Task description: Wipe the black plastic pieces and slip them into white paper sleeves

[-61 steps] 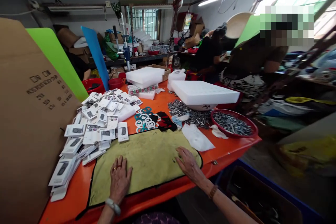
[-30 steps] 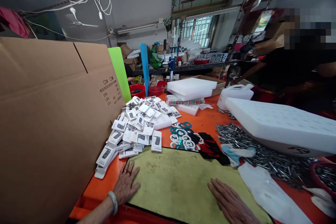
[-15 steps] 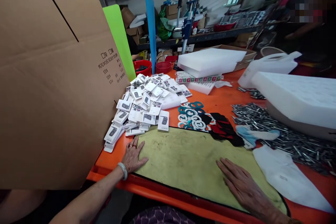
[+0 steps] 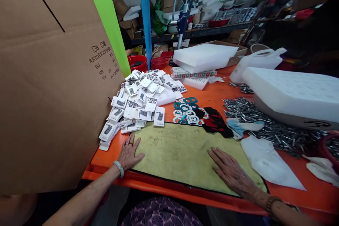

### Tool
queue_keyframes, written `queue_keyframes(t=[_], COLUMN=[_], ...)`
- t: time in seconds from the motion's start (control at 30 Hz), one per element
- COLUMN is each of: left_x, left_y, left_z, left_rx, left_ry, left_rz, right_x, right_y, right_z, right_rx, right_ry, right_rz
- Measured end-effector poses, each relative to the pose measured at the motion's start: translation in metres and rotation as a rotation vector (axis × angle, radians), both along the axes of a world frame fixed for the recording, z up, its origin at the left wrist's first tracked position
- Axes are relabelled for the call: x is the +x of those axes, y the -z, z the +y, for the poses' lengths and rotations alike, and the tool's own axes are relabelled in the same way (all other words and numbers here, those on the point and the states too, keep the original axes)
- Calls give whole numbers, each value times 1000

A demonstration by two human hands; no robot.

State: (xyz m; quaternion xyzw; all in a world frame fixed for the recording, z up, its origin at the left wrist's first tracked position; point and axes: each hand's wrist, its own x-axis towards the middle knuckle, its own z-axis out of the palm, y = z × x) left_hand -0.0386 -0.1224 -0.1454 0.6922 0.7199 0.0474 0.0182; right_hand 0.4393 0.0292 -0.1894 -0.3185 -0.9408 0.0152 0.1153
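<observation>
While we looked down through the head camera, our left hand [image 4: 129, 153] lay flat on the yellow-green mat [image 4: 180, 152], fingers spread and released, grasping nothing. A pale bracelet [image 4: 119, 168] sat on its wrist, and a ring showed on one finger. Our right hand [image 4: 229, 171] was likewise open and empty, palm down on the same mat, well apart from the left. The mat's bare middle stretched between the two hands, and the mat itself rested on the orange table [image 4: 219, 93].

Just beyond the left fingertips rose a heap of white cards [image 4: 137, 102], its nearest single card [image 4: 159, 116] touching the mat's far edge. Outside the left hand stood a big cardboard box [image 4: 47, 77], close against the heap.

Ahead of the gap between our hands lay teal and white rings [image 4: 185, 110], and beside them, ahead of the right fingertips, some black and red pieces [image 4: 215, 122]. Just outside the right hand a white plastic bag [image 4: 267, 164] lay flat, touching the mat's edge. Farther out on that side were scattered metal pins [image 4: 265, 120], and a white foam block [image 4: 288, 93] sat above them.
</observation>
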Motion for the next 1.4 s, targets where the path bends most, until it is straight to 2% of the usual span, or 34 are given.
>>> queue_keyframes(t=[0.23, 0.4, 0.5, 0.63, 0.7, 0.8, 0.97, 1.1, 1.4], left_x=[-7, -11, -12, -1, 9, 21, 24, 23, 24], left_y=[14, 11, 3, -7, -6, 3, 16, 14, 10], left_z=[-19, -19, -9, 15, 28, 42, 45, 44, 44], left_rx=[65, 72, 51, 61, 72, 72, 83, 73, 67], left_ry=[68, 101, 113, 158, 193, 235, 218, 214, 205], left_rz=[60, 74, 40, -24, -54, -86, -86, -80, -100], right_x=[3, 4, -3, -26, -38, -47, -53, -63, -69], right_y=[-12, -9, -10, -17, -21, -23, -21, -21, -29], right_z=[8, 15, 28, 59, 73, 86, 82, 71, 66], right_rx=[-47, -36, -47, -33, -4, 28, 6, 19, 54], right_ry=[29, 160, 182, 306, 363, 378, 441, 540, 563], right_rz=[-58, -28, 1, 64, 68, 63, 92, 87, 53])
